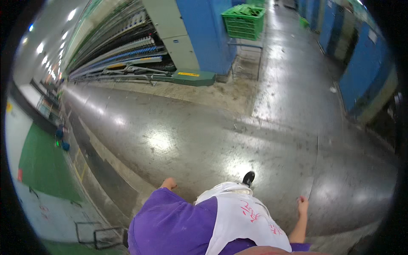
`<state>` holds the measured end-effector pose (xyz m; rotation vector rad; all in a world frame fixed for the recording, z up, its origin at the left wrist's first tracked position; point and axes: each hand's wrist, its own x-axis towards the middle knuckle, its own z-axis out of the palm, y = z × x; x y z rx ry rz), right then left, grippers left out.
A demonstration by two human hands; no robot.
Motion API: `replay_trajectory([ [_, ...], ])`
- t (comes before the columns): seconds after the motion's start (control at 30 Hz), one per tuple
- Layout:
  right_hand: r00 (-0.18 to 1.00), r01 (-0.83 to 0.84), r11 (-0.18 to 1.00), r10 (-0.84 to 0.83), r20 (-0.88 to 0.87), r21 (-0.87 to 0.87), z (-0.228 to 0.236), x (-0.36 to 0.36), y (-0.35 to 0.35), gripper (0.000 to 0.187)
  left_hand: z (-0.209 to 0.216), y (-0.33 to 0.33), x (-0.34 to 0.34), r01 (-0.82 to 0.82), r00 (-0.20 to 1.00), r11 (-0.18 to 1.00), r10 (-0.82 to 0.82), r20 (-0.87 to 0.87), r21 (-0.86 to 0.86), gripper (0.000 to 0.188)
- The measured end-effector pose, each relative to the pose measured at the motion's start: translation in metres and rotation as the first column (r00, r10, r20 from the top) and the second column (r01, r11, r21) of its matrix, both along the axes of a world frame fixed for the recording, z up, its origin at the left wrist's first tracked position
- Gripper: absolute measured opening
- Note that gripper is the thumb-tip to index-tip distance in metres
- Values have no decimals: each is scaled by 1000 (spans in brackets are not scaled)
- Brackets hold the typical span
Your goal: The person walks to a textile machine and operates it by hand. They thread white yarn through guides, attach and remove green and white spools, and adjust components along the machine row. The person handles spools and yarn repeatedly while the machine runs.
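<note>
My left hand (pixel 169 183) hangs beside my purple sleeve (pixel 170 216), low over the grey floor. Its fingers are mostly hidden, so I cannot make out whether it is open or closed. On the other side, my right hand (pixel 302 203) hangs at the end of a bare forearm, away from any object. It is small and blurred here, and how its fingers lie is unclear. Between the two arms show my white apron (pixel 242 216) with red handwritten marks and one black shoe (pixel 249 178) on the floor.
A long spinning machine (pixel 127 51) with rows of bobbins stands ahead to the left, ending in a blue cabinet (pixel 206 34). A green crate (pixel 243 23) rests on a metal stand beside an aisle (pixel 293 76). Blue machines (pixel 365 63) line the right; a green-and-white wall (pixel 46 165) runs along the left.
</note>
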<state>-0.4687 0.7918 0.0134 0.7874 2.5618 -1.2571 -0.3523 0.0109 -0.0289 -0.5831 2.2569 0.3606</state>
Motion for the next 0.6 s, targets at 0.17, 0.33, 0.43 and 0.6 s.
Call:
replay_trajectory([
  [0.17,953,-260,954,278,116,-147,-40,-72,27,25,-39,112,-101,123,991,964,-130,14,237,41],
  [0.33,955,-37,970,105,276,-241,-53,-92,73,23,19,254,-419,304,904,916,-191,-382,261,62],
  [0.43,926,5,979,73,370,-205,-61,-163,92,24,91,314,-589,438,679,837,-69,-731,328,47],
  [0.6,929,-63,970,143,343,-234,-55,-328,124,24,131,374,-764,235,780,826,155,-607,513,40],
])
